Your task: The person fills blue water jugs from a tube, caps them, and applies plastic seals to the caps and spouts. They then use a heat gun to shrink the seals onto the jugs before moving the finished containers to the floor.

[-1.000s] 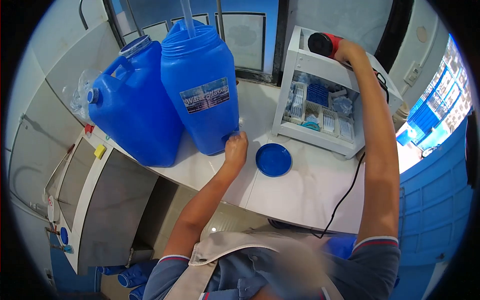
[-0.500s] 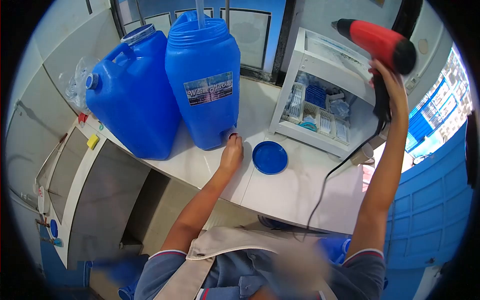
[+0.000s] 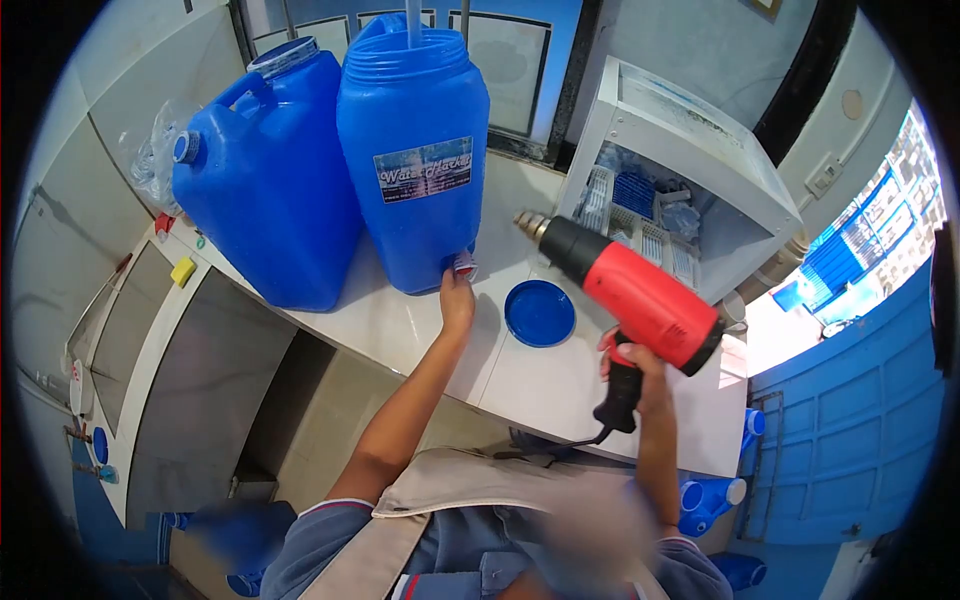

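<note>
A red and black heat gun is in my right hand, its fingers wrapped round the black handle. The metal nozzle points up and left, towards the upright blue water jug with the printed label. Low on that jug's right side is a small spout with a reddish, clear covering. My left hand has its fingers closed at the spout; the fingertips are partly hidden. A clear tube goes down into the jug's wide open mouth. Beside my left hand, a round blue lid lies on the white counter.
A second blue jug stands left of the first. A white cabinet holding baskets of small items stands at the back right. A mug sits near the counter's right end. The heat gun's cord hangs by the front edge.
My right hand has brought the heat gun down and left from high at the right, its nozzle now nearer the spout. My left hand stays at the spout with its grip slightly shifted.
</note>
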Motion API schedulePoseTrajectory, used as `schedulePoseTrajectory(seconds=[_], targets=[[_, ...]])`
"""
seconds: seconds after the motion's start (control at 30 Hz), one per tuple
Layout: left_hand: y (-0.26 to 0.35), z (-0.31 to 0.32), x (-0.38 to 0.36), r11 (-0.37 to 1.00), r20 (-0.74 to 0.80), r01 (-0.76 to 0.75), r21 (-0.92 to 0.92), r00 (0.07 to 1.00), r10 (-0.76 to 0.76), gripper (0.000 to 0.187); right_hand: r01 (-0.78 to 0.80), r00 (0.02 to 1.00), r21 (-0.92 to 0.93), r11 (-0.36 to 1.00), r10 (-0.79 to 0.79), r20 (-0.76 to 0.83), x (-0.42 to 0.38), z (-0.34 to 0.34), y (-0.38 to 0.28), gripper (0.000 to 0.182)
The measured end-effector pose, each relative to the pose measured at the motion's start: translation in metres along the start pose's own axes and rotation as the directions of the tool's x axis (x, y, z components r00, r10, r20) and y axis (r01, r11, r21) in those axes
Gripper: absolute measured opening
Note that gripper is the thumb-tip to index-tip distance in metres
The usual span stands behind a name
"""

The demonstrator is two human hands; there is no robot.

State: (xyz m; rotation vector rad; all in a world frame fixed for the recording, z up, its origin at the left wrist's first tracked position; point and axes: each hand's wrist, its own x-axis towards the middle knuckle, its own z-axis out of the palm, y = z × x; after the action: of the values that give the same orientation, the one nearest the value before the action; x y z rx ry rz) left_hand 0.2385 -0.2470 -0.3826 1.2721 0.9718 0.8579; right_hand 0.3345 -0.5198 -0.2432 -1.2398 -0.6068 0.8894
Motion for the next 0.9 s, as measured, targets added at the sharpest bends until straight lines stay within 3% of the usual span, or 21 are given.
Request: schedulePoseTrajectory(seconds=[0.1, 0.23, 0.3, 0.43, 0.9], targets=[[-0.042, 0.004, 0.02, 0.994, -0.038, -0.1, -0.035, 0.994, 0.098, 0.046, -0.039, 0.999, 0.039, 0.998, 0.04, -0.002, 0.003, 0.011, 0.025, 0.025], [-0.011, 0.004, 0.0, 0.982, -0.097, -0.059, -0.178, 0.994, 0.043, 0.04, -0.111, 0.993, 0.04, 0.993, 0.112, -0.032, 0.008, 0.022, 0.052, 0.023], [-0.013, 0.003, 0.003, 0.93, 0.047, 0.048, -0.364, 0.998, -0.033, 0.029, -0.147, 0.988, 0.078, 0.986, 0.15, -0.042, 0.01, 0.028, 0.062, 0.022], [-0.022, 0.009, 0.008, 0.943, -0.087, -0.065, -0.327, 0.996, 0.038, 0.023, -0.183, 0.982, 0.093, 0.979, 0.186, -0.019, 0.019, 0.036, 0.073, 0.023], [-0.014, -0.001, 0.005, 0.86, 0.05, 0.081, -0.503, 0.997, -0.064, 0.049, -0.261, 0.962, 0.046, 0.964, 0.264, -0.077, 0.044, 0.048, 0.063, 0.027]])
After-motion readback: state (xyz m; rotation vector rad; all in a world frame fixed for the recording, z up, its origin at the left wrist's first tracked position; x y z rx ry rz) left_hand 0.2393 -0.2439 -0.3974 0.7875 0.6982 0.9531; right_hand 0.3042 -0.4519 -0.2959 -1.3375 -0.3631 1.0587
